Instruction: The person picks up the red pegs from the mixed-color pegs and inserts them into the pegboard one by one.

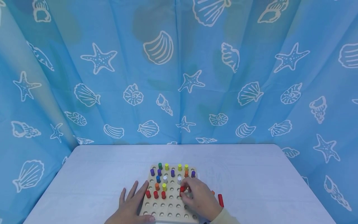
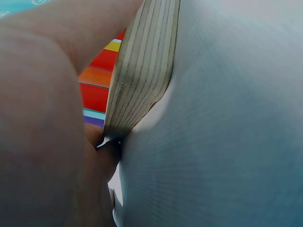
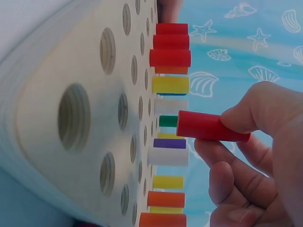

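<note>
A wooden pegboard [image 1: 174, 201] lies on the table with coloured pegs standing in some of its holes. My right hand [image 1: 199, 196] pinches a red peg [image 3: 199, 125] between thumb and fingers, above the right half of the board. In the right wrist view that peg stands clear of the board face [image 3: 87, 184]. My left hand [image 1: 130, 207] rests at the board's near left corner, fingers spread along the left side and thumb on the front edge. The left wrist view shows the board's layered side [image 2: 142, 66] against this hand. Three red pegs [image 1: 155, 195] stand in a row at the left.
A loose red peg [image 1: 221, 200] lies on the white tablecloth [image 1: 251, 186] right of my right hand, with an orange one [image 1: 213, 192] partly hidden beside it. Yellow, purple, white, blue, green and orange pegs fill the board's far rows. A blue shell-patterned curtain [image 1: 179, 102] hangs behind.
</note>
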Tool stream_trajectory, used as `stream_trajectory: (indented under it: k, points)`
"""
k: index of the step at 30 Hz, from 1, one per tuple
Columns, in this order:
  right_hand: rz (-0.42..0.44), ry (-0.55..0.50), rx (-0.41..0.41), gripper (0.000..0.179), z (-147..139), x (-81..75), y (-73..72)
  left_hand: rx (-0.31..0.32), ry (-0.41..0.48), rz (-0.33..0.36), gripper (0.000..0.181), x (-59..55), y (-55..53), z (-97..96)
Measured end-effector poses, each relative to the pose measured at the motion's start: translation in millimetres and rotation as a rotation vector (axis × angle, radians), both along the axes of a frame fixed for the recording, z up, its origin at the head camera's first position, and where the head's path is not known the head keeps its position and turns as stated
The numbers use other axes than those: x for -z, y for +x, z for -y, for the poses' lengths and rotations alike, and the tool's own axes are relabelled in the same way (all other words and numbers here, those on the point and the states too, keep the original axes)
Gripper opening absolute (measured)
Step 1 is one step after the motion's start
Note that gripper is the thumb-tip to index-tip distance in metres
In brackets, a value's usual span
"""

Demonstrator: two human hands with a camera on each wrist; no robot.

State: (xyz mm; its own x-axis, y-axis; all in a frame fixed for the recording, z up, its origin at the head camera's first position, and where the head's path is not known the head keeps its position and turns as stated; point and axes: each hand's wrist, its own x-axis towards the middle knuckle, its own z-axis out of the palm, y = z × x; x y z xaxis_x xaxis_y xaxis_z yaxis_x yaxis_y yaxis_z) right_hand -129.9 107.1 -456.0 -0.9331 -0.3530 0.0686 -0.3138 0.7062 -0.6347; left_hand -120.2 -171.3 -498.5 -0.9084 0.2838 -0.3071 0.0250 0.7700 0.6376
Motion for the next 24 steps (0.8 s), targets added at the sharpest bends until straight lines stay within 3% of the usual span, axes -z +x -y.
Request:
stream_trajectory:
  k: [17,24]
  points:
    - [0.030,0.031,-0.021,0.017,11,3.3,-0.5,-0.004,-0.021,0.002,0.117,1.7,0.9,-0.2]
    - [-0.004,0.029,-0.037,0.016,13,3.7,-1.0,-0.007,-0.032,-0.007,0.118,-0.6,1.0,-1.1]
